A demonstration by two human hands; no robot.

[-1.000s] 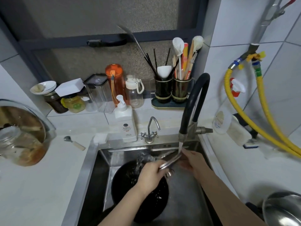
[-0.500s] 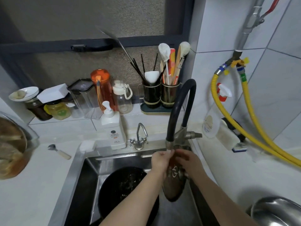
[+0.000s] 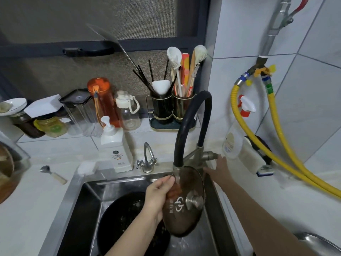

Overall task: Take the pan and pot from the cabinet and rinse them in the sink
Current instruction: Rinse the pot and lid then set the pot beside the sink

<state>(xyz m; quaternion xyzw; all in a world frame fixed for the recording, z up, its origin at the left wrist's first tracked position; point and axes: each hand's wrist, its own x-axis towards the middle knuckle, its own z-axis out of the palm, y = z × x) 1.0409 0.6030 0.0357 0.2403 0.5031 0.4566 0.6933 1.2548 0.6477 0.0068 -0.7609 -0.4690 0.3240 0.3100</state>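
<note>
Left hand holds lid under faucet — right hand apparently at lever.

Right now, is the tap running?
On. Water streams from the black faucet spout onto the glass lid the left hand holds.

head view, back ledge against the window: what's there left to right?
White dish → yellow jar → clear container → orange bottle → white-capped bottle → utensil holder.

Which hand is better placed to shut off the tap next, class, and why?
The right hand. It is open beside the faucet lever, apparently touching its tip. The left hand grips the glass lid under the spout over the sink, so it is occupied.
</note>
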